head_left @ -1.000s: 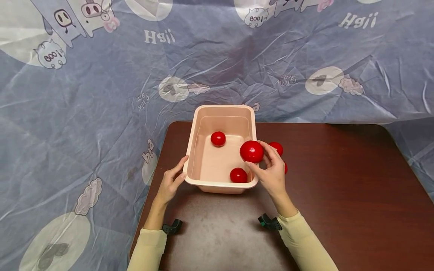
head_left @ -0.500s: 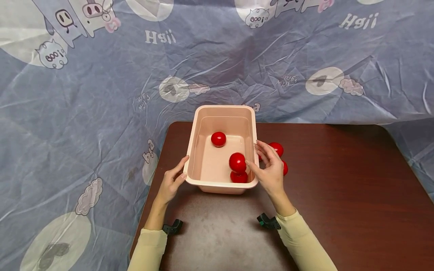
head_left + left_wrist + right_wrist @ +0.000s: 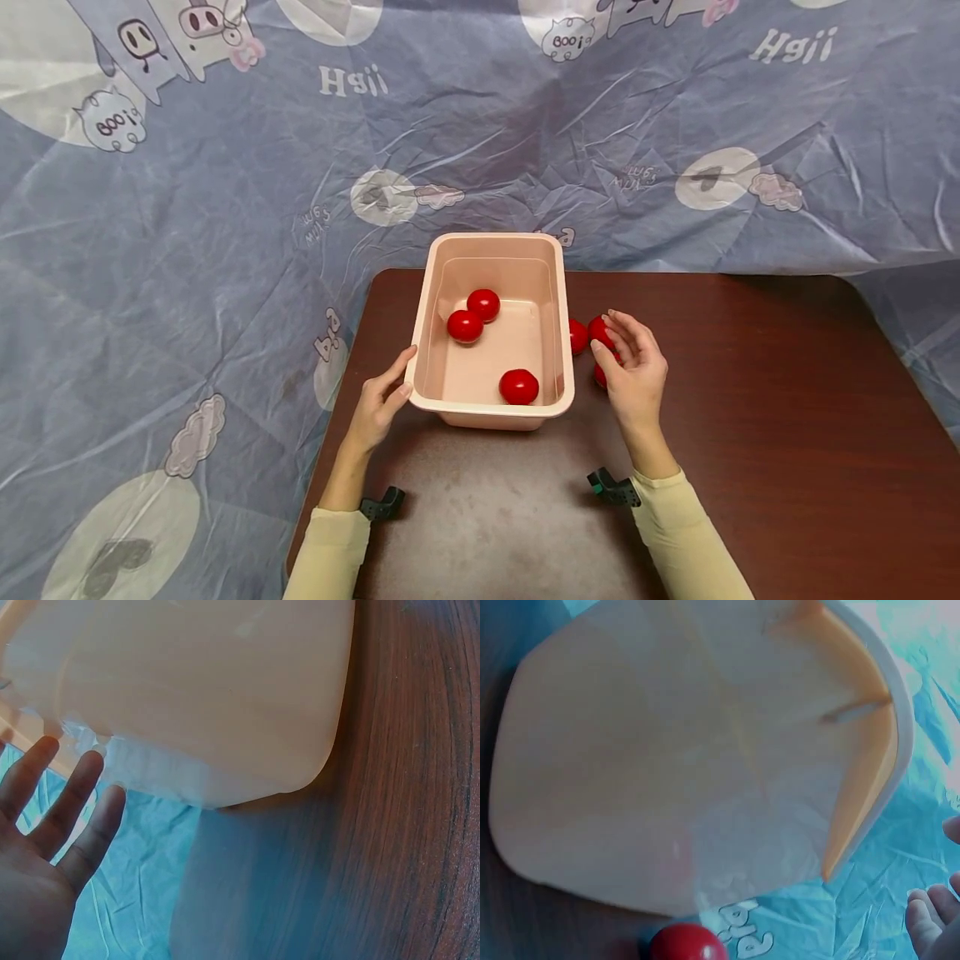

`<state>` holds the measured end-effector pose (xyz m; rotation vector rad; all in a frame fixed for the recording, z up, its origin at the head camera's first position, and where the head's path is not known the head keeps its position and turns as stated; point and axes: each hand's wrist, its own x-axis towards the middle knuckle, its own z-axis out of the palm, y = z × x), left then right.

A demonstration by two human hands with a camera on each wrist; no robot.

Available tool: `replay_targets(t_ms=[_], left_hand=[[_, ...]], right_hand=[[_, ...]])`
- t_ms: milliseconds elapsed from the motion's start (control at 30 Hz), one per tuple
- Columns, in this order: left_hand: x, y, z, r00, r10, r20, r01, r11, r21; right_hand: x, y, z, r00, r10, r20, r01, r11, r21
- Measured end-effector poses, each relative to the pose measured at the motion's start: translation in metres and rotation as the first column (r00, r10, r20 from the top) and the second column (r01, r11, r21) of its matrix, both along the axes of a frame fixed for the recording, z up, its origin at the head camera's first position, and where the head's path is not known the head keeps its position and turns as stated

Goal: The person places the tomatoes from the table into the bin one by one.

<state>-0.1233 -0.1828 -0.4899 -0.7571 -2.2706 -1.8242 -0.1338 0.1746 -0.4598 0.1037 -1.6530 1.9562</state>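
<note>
My left hand rests with its fingertips against the left rim of a pale pink plastic tub. Several of its fingers are straight and spread under the rim in the left wrist view. Inside the tub, one shiny red ball lies beside another red ball at the far left, and a third red ball sits near the front. To the tub's right, my right hand is beside further red balls, its fingers loosely bent and partly covering them; one red ball shows in the right wrist view, apart from the fingers.
The tub stands at the back left of a dark brown wooden table. Behind and to the left hangs a wrinkled blue printed sheet. A red ball lies close to the tub's right wall.
My right hand has let go of a red ball into the tub, where it rolled to the far left. The hand then moved right to the balls outside. The left hand has stayed put.
</note>
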Motion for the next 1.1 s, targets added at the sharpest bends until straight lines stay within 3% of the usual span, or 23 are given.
replay_targets(t_ms=[167, 333, 600, 1100], left_hand=[[-0.001, 0.001, 0.0, 1.0, 0.005, -0.013, -0.005, 1.0, -0.013], [-0.002, 0.002, -0.003, 1.0, -0.015, -0.024, 0.015, 1.0, -0.001], [-0.011, -0.005, -0.034, 1.0, -0.003, -0.025, 0.004, 0.998, 0.056], [-0.012, -0.007, -0.036, 0.999, 0.012, -0.033, -0.01, 0.999, 0.043]], right_hand=[[0.003, 0.013, -0.009, 0.994, -0.063, 0.088, 0.058, 0.997, 0.06], [0.009, 0.026, -0.016, 0.974, -0.142, 0.176, 0.117, 0.983, 0.144], [0.015, 0.038, -0.026, 0.944, -0.218, 0.25, 0.147, 0.951, 0.273], [0.009, 0.047, -0.058, 0.921, -0.259, 0.292, 0.162, 0.934, 0.319]])
